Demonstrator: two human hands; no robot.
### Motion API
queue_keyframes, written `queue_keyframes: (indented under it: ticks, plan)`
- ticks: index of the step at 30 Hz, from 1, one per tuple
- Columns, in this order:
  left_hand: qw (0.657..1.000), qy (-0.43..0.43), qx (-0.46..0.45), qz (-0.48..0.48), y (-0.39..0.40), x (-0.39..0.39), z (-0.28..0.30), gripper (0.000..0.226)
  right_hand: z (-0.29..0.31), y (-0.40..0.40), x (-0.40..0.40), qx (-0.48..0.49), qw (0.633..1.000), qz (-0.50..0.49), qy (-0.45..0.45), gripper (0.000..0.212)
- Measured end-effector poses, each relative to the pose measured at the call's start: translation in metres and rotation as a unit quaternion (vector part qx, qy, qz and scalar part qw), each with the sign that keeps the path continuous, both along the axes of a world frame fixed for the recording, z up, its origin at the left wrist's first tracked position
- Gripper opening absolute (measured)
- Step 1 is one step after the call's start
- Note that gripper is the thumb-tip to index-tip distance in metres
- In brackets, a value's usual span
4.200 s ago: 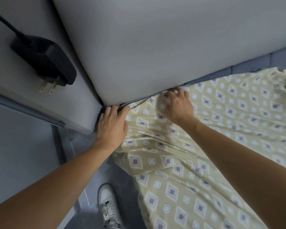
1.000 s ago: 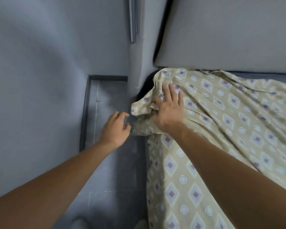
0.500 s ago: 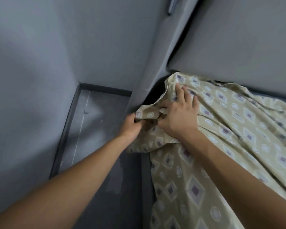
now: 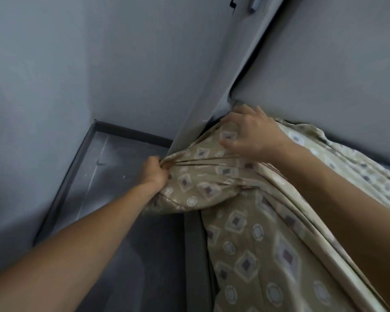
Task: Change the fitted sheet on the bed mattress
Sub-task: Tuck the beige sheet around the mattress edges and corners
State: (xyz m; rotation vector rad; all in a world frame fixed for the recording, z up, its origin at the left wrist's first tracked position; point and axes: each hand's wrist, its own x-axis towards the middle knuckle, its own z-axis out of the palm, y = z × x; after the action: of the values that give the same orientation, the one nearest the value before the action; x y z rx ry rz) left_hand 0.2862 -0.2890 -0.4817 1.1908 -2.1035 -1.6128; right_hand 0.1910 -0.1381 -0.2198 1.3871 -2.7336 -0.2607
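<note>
At the mattress [image 4: 324, 70] corner, left hand [image 4: 154, 171] grips sheet [image 4: 245, 233], right hand [image 4: 253, 134] spread.

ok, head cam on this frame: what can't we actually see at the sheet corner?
- Left hand fingertips: buried in the bunched patterned sheet it grips, head view.
- Mattress corner: covered by the right hand and the sheet, so whether the corner is seated over it cannot be told.
- Sheet's elastic hem: lost in folds.
- Right forearm and the sheet's far side: cut off by the right edge.
- Sheet pattern detail: blurred.
</note>
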Motion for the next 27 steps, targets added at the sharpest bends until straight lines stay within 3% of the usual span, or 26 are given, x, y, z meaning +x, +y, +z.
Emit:
queue_keyframes:
  ticks: [3, 6, 9, 14, 21, 27]
  plan:
    - [0.995, -0.084, -0.061, -0.004, -0.005, 0.009, -0.004, 0.027, -0.007, -0.012, -0.007, 0.061, 0.998, 0.004, 0.011, 0.051]
    - [0.983, -0.130, -0.131, -0.020, -0.003, 0.017, 0.010, 0.015, -0.020, -0.014, -0.013, 0.057, 0.998, 0.005, 0.010, 0.037]
    - [0.995, -0.066, -0.021, -0.070, -0.004, 0.012, 0.013, 0.018, -0.023, -0.016, -0.020, 0.019, 1.000, 0.007, 0.010, 0.024]
    - [0.977, 0.030, 0.161, -0.136, -0.006, 0.008, 0.018, 0.041, -0.029, -0.023, -0.022, 0.029, 0.999, -0.002, 0.021, 0.028]
    - [0.978, 0.047, 0.106, -0.173, -0.010, 0.003, 0.019, 0.042, -0.034, -0.023, -0.022, -0.012, 0.999, -0.027, 0.014, 0.029]
    - [0.966, 0.045, 0.140, -0.211, 0.018, -0.005, 0.031, 0.042, -0.037, -0.024, -0.021, -0.039, 0.999, -0.037, 0.002, 0.028]
